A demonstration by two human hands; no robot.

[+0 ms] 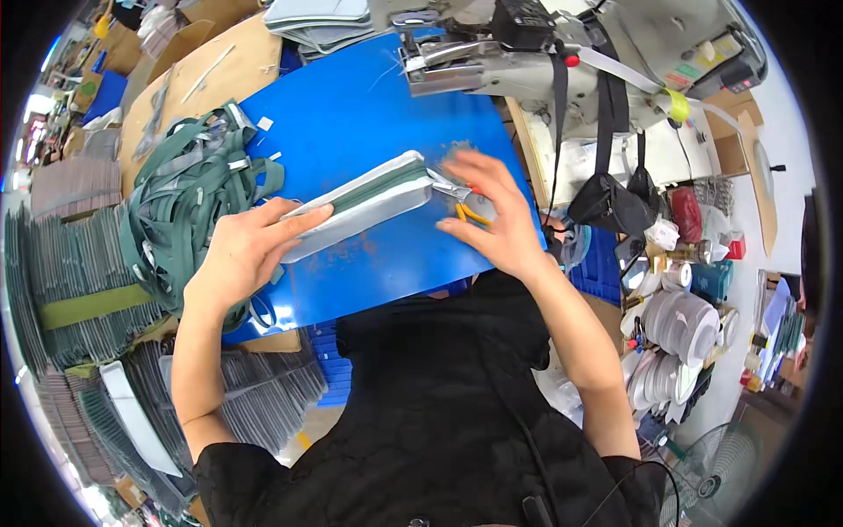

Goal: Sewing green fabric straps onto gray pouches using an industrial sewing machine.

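A long, boxy light-grey case piece (356, 220) with a dark green zipper strip (378, 190) along its top lies slanted above the blue table (351, 114). My left hand (250, 250) is closed on its left end, thumb pressed on the strip. At the right end, my right hand (496, 215) has thumb and fingers spread apart, the fingertips smeared by motion. Between them and the piece's end are thread snips (463, 211) with yellow-orange handles and metal blades. No grip on the snips shows.
A tangled heap of green zipper strips (180, 193) covers the table's left side. A sewing machine (518, 66) stands at the back right. Stacks of grey panels (83, 272) fill the left. White tape rolls (676, 325) and a fan (716, 474) are at the right.
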